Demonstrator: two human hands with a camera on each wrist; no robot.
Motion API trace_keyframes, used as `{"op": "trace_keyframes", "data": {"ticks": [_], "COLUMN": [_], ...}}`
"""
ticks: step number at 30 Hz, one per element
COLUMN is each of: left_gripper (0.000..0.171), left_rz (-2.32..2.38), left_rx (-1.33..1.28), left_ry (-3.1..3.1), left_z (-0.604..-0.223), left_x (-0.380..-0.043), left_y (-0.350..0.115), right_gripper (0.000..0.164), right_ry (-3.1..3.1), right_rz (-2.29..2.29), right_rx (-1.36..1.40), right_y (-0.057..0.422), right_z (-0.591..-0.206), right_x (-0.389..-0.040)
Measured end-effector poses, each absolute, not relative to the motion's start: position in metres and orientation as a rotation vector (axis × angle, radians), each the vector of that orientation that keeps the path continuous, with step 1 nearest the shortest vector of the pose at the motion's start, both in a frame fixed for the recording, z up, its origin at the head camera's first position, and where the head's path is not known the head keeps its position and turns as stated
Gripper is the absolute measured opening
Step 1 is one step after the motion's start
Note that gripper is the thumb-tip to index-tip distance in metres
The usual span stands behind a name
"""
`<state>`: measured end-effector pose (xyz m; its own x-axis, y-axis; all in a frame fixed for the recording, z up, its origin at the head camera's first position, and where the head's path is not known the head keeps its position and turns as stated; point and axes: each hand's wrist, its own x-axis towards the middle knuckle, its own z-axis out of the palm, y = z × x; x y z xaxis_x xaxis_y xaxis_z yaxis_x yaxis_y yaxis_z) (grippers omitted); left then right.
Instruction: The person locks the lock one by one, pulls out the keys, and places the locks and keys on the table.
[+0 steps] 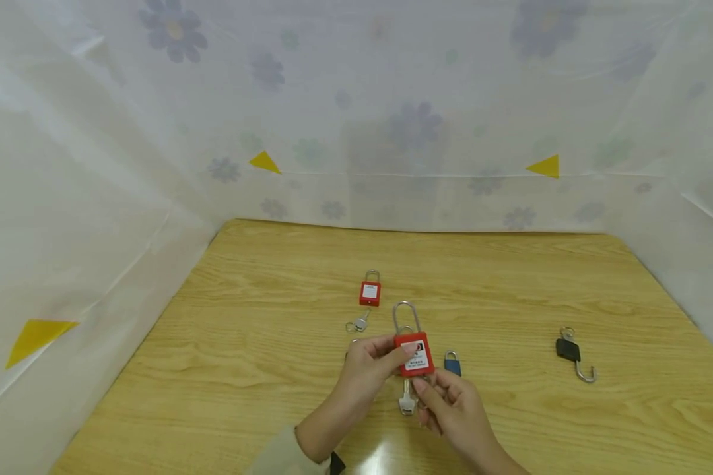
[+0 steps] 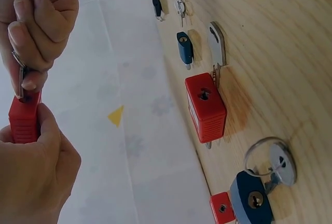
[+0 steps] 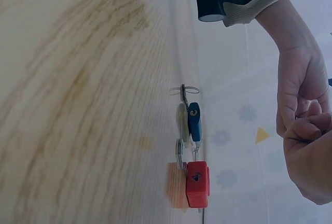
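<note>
My left hand (image 1: 359,363) grips a red padlock (image 1: 414,363) with a white label, its thumb lying across the label. The padlock's long steel shackle (image 1: 405,303) points away from me. Below the padlock, my right hand (image 1: 460,409) pinches a key (image 2: 21,84) at the keyhole end, as the left wrist view shows. My hands mostly cover this key in the head view. Another red padlock (image 2: 205,107) stands on the table beneath, with a silver key (image 2: 217,42) beside it; the held padlock hides its body in the head view.
Farther back lies a red padlock (image 1: 370,292) with a key (image 1: 361,322) in front. A blue padlock (image 1: 452,364) is just right of my hands, and another blue padlock (image 2: 251,198) sits left, mostly hidden by my left hand. An opened black padlock (image 1: 568,349) lies far right.
</note>
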<state>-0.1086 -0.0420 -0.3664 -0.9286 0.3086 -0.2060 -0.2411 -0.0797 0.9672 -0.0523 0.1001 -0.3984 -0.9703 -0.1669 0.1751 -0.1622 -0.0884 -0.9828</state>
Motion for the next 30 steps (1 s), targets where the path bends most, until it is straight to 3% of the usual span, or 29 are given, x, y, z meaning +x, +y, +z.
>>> {"op": "trace_keyframes", "data": {"ticks": [5, 12, 30], "left_gripper": [0.036, 0.036, 0.037], "left_rz": [2.069, 2.085, 2.087], "left_rx": [0.087, 0.095, 0.094], "left_ry": [1.833, 1.834, 1.827], "left_z": [-0.367, -0.368, -0.366], "left_x": [-0.11, -0.113, -0.113], "left_y": [-0.043, -0.045, -0.046], "right_gripper": [0.018, 0.014, 0.011], "right_ry": [2.09, 2.076, 2.116], "right_rz": [-2.277, -2.216, -2.247], "right_rx": [-0.394, -0.627, -0.551], "right_y": [0.101, 0.101, 0.101], "right_z": [-0.401, -0.406, -0.41], "right_x": [-0.053, -0.055, -0.053]}}
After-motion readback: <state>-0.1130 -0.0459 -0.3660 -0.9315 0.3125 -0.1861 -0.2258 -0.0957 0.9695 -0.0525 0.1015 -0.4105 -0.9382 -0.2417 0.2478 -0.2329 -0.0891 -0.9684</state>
